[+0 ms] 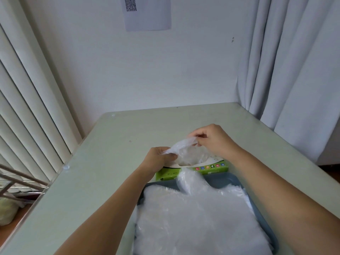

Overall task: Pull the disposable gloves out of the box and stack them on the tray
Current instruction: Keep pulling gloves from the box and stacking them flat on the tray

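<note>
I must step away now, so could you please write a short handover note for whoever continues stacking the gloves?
Left hand: pinches one end of a clear glove over the box opening.
Right hand: pinches its other end.
The box stands on the table, just behind the blue tray.
Done: a pile of gloves lies on the tray.
To do: lay this glove on the pile, then check the box for more.

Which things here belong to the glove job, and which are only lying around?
Belongs: left hand and right hand pinching one glove above the green box; blue tray; pile of gloves on it.
Just there: QR-code sheet on wall; curtain; blinds; metal rack.
</note>
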`<act>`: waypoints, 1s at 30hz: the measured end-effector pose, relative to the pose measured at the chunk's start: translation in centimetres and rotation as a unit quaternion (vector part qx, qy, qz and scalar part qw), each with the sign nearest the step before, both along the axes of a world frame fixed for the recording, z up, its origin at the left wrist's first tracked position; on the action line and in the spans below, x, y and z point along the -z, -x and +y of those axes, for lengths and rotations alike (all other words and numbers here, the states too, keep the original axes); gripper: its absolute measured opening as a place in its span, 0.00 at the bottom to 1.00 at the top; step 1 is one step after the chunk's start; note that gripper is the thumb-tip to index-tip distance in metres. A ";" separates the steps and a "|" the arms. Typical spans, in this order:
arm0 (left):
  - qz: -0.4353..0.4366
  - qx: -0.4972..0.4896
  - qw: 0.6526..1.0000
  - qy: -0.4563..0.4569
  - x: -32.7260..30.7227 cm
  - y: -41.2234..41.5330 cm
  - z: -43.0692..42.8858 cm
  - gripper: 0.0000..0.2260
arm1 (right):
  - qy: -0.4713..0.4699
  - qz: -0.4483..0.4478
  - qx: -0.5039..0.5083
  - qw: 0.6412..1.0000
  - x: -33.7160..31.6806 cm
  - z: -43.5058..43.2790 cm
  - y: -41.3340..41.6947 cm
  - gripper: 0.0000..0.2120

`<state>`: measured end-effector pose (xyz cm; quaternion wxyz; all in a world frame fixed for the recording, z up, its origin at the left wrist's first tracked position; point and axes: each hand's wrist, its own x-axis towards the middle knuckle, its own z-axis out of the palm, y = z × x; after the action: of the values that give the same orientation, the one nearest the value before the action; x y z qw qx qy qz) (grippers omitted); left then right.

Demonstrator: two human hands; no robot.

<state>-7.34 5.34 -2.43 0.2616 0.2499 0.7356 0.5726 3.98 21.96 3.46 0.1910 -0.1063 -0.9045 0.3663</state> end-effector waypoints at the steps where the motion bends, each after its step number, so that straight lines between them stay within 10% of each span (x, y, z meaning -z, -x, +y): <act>1: 0.004 -0.008 1.000 -0.004 -0.1 0.1 -0.1 0.06 | 0.016 0.000 0.001 1.000 -0.4 0.1 -0.2 0.11; 12: 0.148 0.040 0.988 0.033 -3.5 -1.8 -2.2 0.26 | 0.039 -0.049 0.071 0.995 -0.7 -0.8 -0.6 0.10; 16: 0.240 -0.146 0.960 -0.019 -5.2 -4.1 -2.6 0.13 | 0.093 -0.036 0.069 0.993 -0.3 -1.1 -0.6 0.13; 30: -0.081 -0.040 0.996 -0.023 -6.0 -5.9 -0.5 0.17 | 0.053 -0.023 0.034 0.998 -1.0 -2.1 -2.1 0.18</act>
<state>-1.44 4.85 3.52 0.2915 0.1788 0.7082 0.6177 6.05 19.90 4.42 0.1764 -0.1550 -0.8839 0.4043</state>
